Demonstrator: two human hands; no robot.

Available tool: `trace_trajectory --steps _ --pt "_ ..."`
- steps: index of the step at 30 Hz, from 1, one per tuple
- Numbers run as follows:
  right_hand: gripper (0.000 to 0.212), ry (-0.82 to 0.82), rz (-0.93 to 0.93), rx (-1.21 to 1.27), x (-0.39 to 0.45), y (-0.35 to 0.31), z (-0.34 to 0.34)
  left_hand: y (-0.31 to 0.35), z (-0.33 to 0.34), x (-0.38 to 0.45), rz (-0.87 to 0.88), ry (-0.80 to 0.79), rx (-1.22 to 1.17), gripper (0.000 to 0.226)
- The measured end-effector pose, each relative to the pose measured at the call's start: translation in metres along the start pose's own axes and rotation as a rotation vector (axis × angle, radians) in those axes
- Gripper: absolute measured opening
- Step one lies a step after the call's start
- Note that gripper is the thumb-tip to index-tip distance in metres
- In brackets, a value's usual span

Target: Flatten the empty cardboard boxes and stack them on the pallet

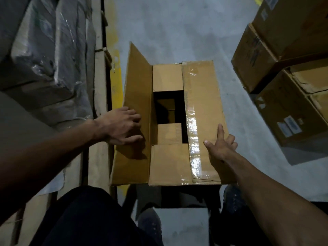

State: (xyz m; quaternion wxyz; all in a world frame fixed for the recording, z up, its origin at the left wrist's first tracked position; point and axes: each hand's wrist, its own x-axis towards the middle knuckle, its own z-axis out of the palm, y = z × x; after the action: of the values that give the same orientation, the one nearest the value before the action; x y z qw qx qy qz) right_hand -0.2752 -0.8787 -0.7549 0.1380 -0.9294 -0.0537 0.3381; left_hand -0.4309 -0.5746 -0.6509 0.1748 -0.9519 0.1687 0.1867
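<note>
cardboard box (168,139) upright, half-open | left hand (122,127) loosely curled, presses raised left flap (137,96) outward | right hand (221,145) splayed flat on taped right flap (202,112) (steadying, likely)

I see open grey floor (177,32) beyond the box (204,107); wrapped goods (49,50) crowd its left, stacked cartons (284,59) its right.

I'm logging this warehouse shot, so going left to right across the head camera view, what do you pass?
Plastic-wrapped stack → left hand on the raised box flap → open gap in the cardboard box → taped flap → right hand → stacked cartons.
</note>
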Motion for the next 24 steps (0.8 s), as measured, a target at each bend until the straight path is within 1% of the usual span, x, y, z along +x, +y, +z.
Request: trace_trajectory --steps 3,5,8,10,13,16,18,20,24 --pt "0.09 -0.002 0.006 0.008 -0.005 -0.002 -0.001 0.011 0.018 -0.003 -0.19 -0.117 -0.062 0.065" --pt "0.09 0.004 0.009 0.009 -0.006 -0.003 -0.001 0.022 0.035 0.004 -0.344 -0.183 -0.144 0.057" --pt "0.091 0.012 0.008 -0.004 -0.004 -0.005 -0.001 0.047 0.05 0.021 -0.62 -0.208 -0.429 0.054" --pt "0.091 0.015 0.001 -0.009 -0.002 -0.005 -0.001 0.065 0.051 0.033 -0.763 -0.197 -0.641 0.057" --pt "0.091 0.012 -0.011 -0.018 -0.001 -0.006 0.0 0.089 0.051 0.051 -0.929 -0.156 -0.868 0.065" --pt "0.09 0.0 -0.027 -0.014 0.0 -0.006 0.0 0.108 0.065 0.066 -1.061 -0.051 -1.117 0.07" --pt "0.09 -0.001 -0.028 -0.016 0.001 -0.004 0.001 0.117 0.079 0.075 -1.114 0.04 -1.274 0.066" --pt "0.09 0.004 -0.031 -0.02 0.002 -0.003 0.002 0.12 0.09 0.081 -1.178 0.099 -1.368 0.059" --pt "0.091 0.004 -0.023 -0.017 0.004 -0.002 0.004 0.114 0.099 0.09 -1.244 0.108 -1.387 0.046"
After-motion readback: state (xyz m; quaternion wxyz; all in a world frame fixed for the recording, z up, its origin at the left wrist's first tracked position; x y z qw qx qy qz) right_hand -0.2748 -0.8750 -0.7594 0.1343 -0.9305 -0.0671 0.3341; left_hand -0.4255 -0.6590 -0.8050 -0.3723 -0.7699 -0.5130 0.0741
